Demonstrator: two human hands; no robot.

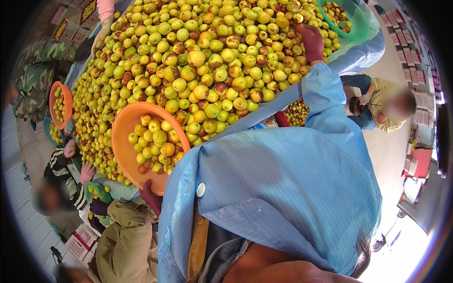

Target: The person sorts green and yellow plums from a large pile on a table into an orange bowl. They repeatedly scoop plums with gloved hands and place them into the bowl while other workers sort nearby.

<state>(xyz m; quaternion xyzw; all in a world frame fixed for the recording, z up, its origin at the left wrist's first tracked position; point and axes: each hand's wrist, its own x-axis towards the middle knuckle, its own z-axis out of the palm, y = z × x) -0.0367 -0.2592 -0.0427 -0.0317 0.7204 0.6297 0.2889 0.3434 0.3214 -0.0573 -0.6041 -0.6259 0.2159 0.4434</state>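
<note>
A broad heap of yellow-green jujubes [198, 60], many with brown patches, spreads in front of me. My left hand [152, 196], in a maroon glove, grips the rim of an orange plastic basin [124, 148]. Loose jujubes [159, 138] lie inside this basin, which tilts against the near side of the heap. Far out to the right, my right hand [312, 42] wears a matching glove and touches the heap's far right part. Its fingertips are partly hidden among the fruit, so whether they pinch one is unclear.
A green basin [359, 26] holding jujubes sits beyond my right hand. Along the left edge are another orange basin [67, 106] and several people's gloved hands [88, 172]. A person [387, 102] sits to the right. Stacked crates [407, 53] line the far right.
</note>
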